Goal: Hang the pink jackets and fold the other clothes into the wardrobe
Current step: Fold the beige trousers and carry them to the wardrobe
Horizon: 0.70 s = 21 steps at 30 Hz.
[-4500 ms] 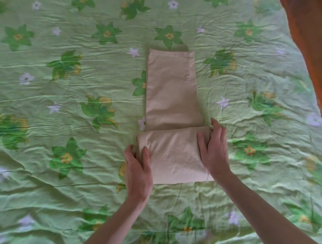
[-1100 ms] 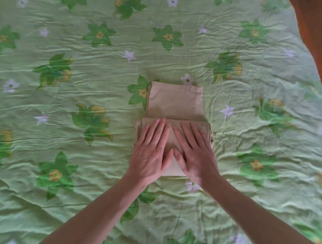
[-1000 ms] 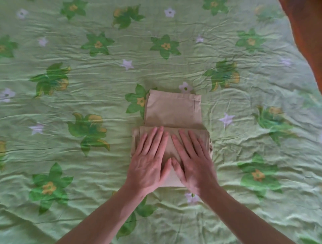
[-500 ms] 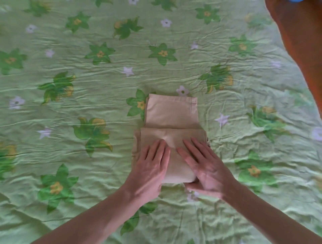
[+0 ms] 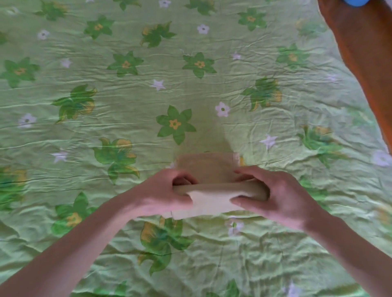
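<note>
A folded beige garment point(image 5: 210, 199) is lifted off the green flowered bedsheet point(image 5: 106, 106) in the middle of the view. My left hand point(image 5: 165, 193) grips its left end, fingers curled under and thumb on top. At the right end, my right hand point(image 5: 273, 197) grips it the same way. The far flap of the garment hangs down behind the fold, blurred by motion. No pink jacket or wardrobe is in view.
The wrinkled bedsheet covers the whole bed surface. An orange-brown surface point(image 5: 364, 53) runs along the upper right edge, with a bit of a blue object point(image 5: 356, 2) at the top.
Both hands lay flat on the folded garment half a second ago; now they have curled round its ends and raised it off the sheet.
</note>
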Tool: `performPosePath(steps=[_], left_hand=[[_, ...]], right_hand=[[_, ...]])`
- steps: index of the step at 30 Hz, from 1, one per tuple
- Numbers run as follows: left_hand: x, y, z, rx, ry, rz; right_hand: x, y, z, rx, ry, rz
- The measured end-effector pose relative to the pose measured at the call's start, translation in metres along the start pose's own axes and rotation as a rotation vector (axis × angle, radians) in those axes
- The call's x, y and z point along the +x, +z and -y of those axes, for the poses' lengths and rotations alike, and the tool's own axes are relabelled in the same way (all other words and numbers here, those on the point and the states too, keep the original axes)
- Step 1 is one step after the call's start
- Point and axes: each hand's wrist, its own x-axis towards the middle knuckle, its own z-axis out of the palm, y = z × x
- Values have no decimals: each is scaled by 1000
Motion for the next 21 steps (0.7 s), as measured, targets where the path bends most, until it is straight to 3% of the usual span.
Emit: performPosePath(steps=[3, 5, 8, 11, 13, 21], left_hand=[[8, -4, 17, -283, 131, -261], [15, 1, 24, -410, 279, -422], [33, 19, 33, -244, 335, -581], [56, 35, 39, 363, 243, -808], [67, 47, 46, 690, 268, -825], [96, 56, 62, 840, 123, -733]], right_hand=[[11, 24, 2, -16, 52, -429], [24, 40, -1, -278, -49, -567], [41, 66, -9, -501, -92, -382], [53, 90, -19, -518, 82, -155], [59, 98, -30, -528, 100, -123], [78, 111, -56, -501, 81, -109]])
